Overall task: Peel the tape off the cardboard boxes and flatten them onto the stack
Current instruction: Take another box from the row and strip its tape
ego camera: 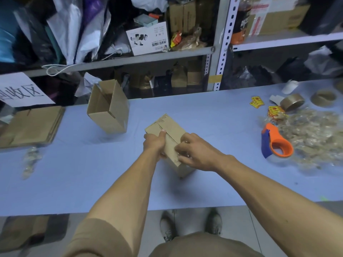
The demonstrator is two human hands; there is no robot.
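Boxes: two brown cardboard boxes sit on the pale blue table (74, 182), well apart from each other.
Table: a long blue surface running left to right, with grey metal shelving (219, 43) full of bags and cartons along its far side.
Stack: flattened cardboard sheets (31, 127) lie piled at the far left of the table, under a white paper sign (20, 89).
Tape heap: a large crumpled mound of peeled clear tape (311, 138) covers the far right of the table.
Open box (108, 106): stands left of centre, tilted, with its top flaps up.
Held box (170, 143): sits at the centre of the table, its top flaps closed.
Left hand (155, 143): grips the left side of the held box, thumb lying on the top flap, fingers wrapped round the side.
Right hand (196, 151): rests on the near right of the box top, fingertips curled at the flap seam; whether they pinch tape cannot be told.
Tape dispenser (276, 143): orange and blue, lies right of the hands, touching the tape heap.
Tape rolls: a brown roll (292, 102) and a second ring (323, 98) lie at the far right.
Small tape wad (30, 162): lies near the left edge, just in front of the stack.
Stickers (257, 102): yellow and red labels lie scattered beside the brown roll.
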